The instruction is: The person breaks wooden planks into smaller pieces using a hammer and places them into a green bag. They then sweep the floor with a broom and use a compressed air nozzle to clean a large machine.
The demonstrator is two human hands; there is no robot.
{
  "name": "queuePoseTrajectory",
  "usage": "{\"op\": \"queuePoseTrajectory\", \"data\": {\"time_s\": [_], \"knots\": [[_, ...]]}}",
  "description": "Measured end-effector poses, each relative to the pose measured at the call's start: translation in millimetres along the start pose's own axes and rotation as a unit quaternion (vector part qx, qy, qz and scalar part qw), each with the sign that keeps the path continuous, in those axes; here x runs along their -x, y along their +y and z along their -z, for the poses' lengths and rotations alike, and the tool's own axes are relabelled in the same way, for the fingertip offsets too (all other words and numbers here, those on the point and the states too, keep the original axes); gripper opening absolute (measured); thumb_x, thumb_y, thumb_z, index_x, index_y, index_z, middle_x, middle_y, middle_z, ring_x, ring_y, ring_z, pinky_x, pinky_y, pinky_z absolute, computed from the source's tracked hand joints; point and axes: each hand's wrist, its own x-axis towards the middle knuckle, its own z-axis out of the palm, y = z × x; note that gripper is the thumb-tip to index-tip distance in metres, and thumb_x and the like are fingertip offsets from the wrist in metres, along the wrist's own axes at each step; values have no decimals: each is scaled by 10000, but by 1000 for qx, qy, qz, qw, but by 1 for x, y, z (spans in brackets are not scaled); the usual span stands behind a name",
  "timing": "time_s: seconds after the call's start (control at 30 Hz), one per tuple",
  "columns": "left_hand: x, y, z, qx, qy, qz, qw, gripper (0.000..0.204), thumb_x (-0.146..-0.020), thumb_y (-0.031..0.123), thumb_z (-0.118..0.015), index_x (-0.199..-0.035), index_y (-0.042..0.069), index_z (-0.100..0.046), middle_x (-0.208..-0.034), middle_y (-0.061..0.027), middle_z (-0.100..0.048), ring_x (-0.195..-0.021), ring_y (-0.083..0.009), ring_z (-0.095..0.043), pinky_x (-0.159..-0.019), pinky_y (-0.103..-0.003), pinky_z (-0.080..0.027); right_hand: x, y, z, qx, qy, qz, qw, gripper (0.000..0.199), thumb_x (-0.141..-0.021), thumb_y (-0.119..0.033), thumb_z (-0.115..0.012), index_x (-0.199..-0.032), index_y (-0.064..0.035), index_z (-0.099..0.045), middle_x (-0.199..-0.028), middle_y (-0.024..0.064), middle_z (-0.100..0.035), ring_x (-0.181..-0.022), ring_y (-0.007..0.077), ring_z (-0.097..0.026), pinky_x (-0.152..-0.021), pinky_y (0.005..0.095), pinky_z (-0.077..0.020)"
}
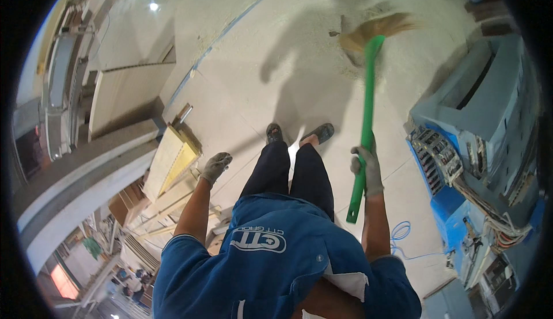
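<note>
Head: broom (367,100) in right hand (372,172)

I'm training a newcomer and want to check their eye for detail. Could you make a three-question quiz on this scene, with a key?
1. Short answer: what does the right hand hold?
2. True or false: the left hand is bare.
3. Fill in: in the picture, the large grey machine stands to the ____ of the right hand.

Key
1. A green-handled broom.
2. False: it is gloved.
3. Right.
</note>
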Motion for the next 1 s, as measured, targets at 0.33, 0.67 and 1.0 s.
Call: {"op": "queuePoseTrajectory", "data": {"time_s": [0.33, 0.67, 1.0], "knots": [[40, -123, 47, 163, 97, 87, 978, 385, -904, 333, -673, -1176, 66, -625, -965, -39, -664, -757, -125, -613, -666, -260, -475, -101, 154, -174, 190, -320, -191, 908, 593, -806, -4, -672, -1330, -153, -439, -738, 40, -534, -510, 152, -542, -435, 292, -464], [85, -114, 16, 201, 146, 165, 954, 361, -925, 308, -654, -1192, 66, -629, -955, -29, -652, -797, -119, -609, -695, -268, -493, -332, 114, -45, 454, -182, -203, 848, 250, -803, -285, -734, -964, -104, -674, -752, 30, -601, -598, 138, -527, -546, 314, -462], [60, -47, -55, 230, 123, 148, 954, 377, -936, 249, -647, -1233, 20, -606, -1089, -82, -671, -865, -153, -636, -736, -288, -516, -396, -240, 129, 354, 129, -37, 925, 294, -842, -85, -678, -1093, -50, -529, -668, 37, -542, -482, 145, -529, -425, 293, -436]]}}
